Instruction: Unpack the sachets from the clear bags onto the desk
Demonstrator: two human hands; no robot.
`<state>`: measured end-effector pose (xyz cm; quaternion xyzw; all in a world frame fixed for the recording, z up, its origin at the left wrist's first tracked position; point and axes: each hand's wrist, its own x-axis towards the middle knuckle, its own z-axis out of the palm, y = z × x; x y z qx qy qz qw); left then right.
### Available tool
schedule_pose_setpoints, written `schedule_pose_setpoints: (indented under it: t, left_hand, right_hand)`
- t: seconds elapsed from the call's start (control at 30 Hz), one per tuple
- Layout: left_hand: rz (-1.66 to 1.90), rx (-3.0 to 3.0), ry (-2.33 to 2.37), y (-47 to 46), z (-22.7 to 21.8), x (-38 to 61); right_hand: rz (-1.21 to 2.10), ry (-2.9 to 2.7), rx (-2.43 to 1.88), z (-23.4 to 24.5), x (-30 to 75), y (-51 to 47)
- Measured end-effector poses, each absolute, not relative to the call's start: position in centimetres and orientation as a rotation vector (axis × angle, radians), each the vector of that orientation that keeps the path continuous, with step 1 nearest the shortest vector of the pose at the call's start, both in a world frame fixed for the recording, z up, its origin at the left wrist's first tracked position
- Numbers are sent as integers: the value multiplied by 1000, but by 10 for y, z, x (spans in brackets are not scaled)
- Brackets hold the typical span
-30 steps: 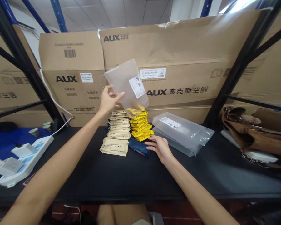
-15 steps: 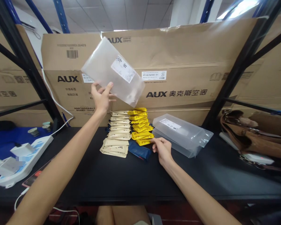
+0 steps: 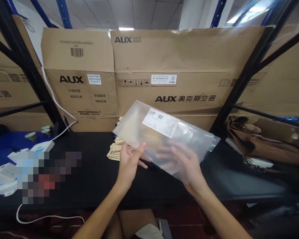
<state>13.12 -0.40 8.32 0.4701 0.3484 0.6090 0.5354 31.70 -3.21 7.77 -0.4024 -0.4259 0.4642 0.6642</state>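
Note:
Both my hands hold a frosted clear plastic bag (image 3: 164, 139) with a white label, lying nearly flat above the black table (image 3: 94, 172). My left hand (image 3: 130, 163) pinches its near left edge, thumb on top. My right hand (image 3: 188, 167) is under the bag's right part, its fingers blurred and seen through the plastic. A few beige sachets (image 3: 114, 151) peek out just left of the bag. The yellow sachets and the pile of other clear bags are hidden behind it.
Large AUX cardboard boxes (image 3: 164, 73) stand against the back. Black rack posts slant at left (image 3: 27, 73) and right (image 3: 249, 73). A brown leather bag (image 3: 261, 142) lies at the right. White chargers and a power strip (image 3: 5, 176) with a cable sit at the left.
My left hand brought the bag down from high at the left to in front of me. My right hand left the sachets and came under the bag.

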Motion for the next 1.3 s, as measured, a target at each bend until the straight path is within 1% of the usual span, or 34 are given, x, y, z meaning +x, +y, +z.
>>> schedule_pose_setpoints:
  t: [0.1,0.17,0.23,0.37,0.5,0.67,0.9,1.1,1.17,1.23,1.3]
  left_hand:
    - [1335,1220,754,-10,82,132]
    - [1301,1284,744,-14,73,127]
    - [1279,1404,806,-20,55,115]
    - [1192,1775,1052,-24,14,84]
    - [1126,1646,1079,-17,-1,63]
    - [1131,1471,1031,-10,1,61]
    - [1127,1521,1062,-13,-5,61]
    - [1150,1449,1041,-17,3,56]
    - [1105,1473,1042,-17,5,49]
    - [1028,1577,1051,-17,6,39]
    - [953,1729,1070,-17,7,27]
  right_hand:
    - [1003,-867,-988,84,360,-29]
    - [931,-853,-965,94,396,-23]
    - [925,-877,-975,107,428,-16]
    - [961,-737,-1202,132,464,-4]
    - [1025,-719,-1321,142,476,-1]
    - [883,-823,-1566,133,493,-14]
    - [911,-993,-1623,121,508,-12]
    - [979,-1050,-1440,110,521,-21]
    - [897,-1045,-1378,100,514,-37]
    - [746,-1028,-1331,89,495,-55]
    - [747,-1128,-1350,76,465,-71]
